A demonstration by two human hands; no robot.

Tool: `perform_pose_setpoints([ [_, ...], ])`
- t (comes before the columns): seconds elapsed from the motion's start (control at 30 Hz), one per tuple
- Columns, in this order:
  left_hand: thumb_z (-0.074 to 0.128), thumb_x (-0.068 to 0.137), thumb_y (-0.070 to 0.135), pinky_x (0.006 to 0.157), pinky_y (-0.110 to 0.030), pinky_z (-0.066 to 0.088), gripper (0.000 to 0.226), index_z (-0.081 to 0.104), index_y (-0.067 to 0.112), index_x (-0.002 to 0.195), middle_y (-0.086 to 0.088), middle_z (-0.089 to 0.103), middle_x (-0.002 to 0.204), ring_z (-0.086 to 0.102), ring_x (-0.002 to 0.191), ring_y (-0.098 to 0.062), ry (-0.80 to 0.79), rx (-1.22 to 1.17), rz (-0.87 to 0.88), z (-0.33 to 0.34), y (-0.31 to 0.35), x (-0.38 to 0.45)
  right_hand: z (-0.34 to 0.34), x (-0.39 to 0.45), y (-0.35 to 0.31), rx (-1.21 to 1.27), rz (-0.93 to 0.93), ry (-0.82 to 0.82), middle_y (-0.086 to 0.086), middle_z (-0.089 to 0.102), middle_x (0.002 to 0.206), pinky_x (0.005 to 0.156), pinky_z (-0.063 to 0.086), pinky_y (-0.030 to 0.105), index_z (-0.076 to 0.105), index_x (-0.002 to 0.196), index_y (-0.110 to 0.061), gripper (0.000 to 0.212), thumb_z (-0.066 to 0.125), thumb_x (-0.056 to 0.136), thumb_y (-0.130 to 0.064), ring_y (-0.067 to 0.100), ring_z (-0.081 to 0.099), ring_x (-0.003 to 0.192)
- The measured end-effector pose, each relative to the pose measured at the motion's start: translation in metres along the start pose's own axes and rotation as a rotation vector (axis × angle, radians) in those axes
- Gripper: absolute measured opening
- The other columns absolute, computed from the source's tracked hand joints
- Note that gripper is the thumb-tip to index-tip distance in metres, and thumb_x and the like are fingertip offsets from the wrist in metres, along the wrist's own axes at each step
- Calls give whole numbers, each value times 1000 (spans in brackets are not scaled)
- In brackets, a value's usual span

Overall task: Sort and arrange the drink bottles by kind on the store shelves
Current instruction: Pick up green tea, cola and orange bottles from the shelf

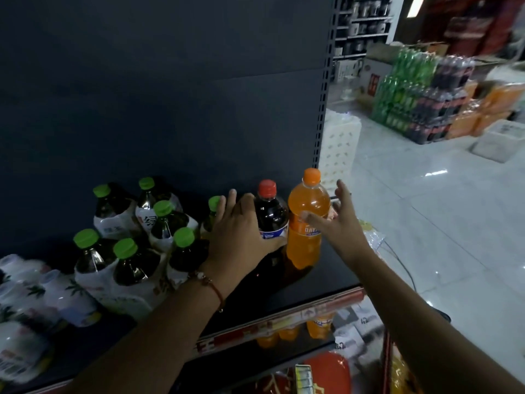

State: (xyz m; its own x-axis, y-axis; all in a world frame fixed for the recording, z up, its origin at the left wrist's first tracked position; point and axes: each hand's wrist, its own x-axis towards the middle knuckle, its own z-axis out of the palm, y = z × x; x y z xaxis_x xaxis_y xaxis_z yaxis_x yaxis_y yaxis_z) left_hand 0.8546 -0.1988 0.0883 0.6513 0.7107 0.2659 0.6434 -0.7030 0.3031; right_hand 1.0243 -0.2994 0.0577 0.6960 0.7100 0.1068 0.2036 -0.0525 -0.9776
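Centrally, the left hand (241, 231) wraps the label band of the cola bottle (271, 214), thumb across the front and fingers curled behind; the bottle stands upright on the dark shelf (326, 268) at lower centre of the frame. The right hand (338, 220) is spread wide, fingers straight, holding nothing; its fingertips appear to touch the side of the orange soda bottle (305, 223), which stands just right of the cola, the two touching or nearly so. Both bottles look full, so judged heavy for their size, with stiff but smooth plastic walls that may slip; the waist at the label offers the surest hold, the cap the poorest. The orange label shows letters reading roughly "DAY", the rest hidden by the fingers; the cola's blue-and-white label is too blurred to read. Left of centre stands a cluster of green-capped tea bottles (159, 223), one bearing a large Chinese character. At the lower left edge lie pale bottles (42, 294) with leaf prints. More orange bottles (287, 331) sit on the shelf below.
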Motion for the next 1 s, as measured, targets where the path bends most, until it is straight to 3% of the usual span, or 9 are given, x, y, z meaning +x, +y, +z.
perform_pose_setpoints([
  [0.07,77,71,64,122,-38,9,98,35,13,143,-13,33,158,13,151,-28,7,-73,0,4,2,-4,7,8,6,28,8,-93,-11,44,140,89,48,30,22,149,-33,96,82,74,-33,13,47,125],
  [0.13,78,69,63,119,-42,30,96,34,15,140,-10,48,145,37,142,-28,21,-138,4,11,0,-8,11,12,13,19,-6,-84,-11,56,124,85,51,31,38,138,-33,80,83,72,-36,16,57,115],
  [0.23,79,70,61,83,-37,57,98,22,25,142,0,60,126,64,108,-21,-11,-232,-7,15,-4,-17,10,5,20,19,-7,-48,-11,57,120,88,53,38,41,132,-34,75,83,71,-40,12,59,108],
  [0.37,84,69,53,87,-42,57,98,22,37,143,7,54,132,59,114,-15,-21,-406,-2,17,-8,-31,11,-27,21,16,-54,-23,-18,52,117,81,50,29,35,125,-44,77,84,66,-41,6,56,105],
  [0.5,87,69,45,91,-32,54,90,30,39,138,17,56,127,58,115,-3,-29,-602,1,19,-12,-52,6,-67,17,44,-68,-27,-18,56,116,77,49,19,38,119,-51,75,81,58,-51,1,60,103],
  [0.7,89,69,43,96,-39,53,92,29,45,139,20,59,128,58,117,-1,-107,-732,34,4,-13,-99,-1,-122,20,117,20,-37,-4,62,118,84,57,40,45,130,-37,80,78,58,-53,16,64,106],
  [0.83,91,64,44,96,-42,53,95,32,42,139,18,60,128,59,119,-2,-174,-807,-6,-1,-32,-143,9,-171,26,131,161,-77,-9,61,112,72,54,29,45,113,-51,64,78,59,-51,14,64,98],
  [0.9,92,61,45,95,-33,53,98,31,43,138,22,59,126,57,116,4,-207,-809,-71,0,-49,-171,18,-196,30,111,222,-81,-15,58,111,69,49,24,42,110,-52,64,77,57,-48,9,61,97],
  [1.0,93,58,46,91,-20,51,91,36,44,129,28,60,115,58,106,11,-230,-827,-152,11,-81,-212,31,-229,40,69,297,-85,-10,56,119,75,52,32,39,124,-47,89,82,47,-56,13,59,104],
])
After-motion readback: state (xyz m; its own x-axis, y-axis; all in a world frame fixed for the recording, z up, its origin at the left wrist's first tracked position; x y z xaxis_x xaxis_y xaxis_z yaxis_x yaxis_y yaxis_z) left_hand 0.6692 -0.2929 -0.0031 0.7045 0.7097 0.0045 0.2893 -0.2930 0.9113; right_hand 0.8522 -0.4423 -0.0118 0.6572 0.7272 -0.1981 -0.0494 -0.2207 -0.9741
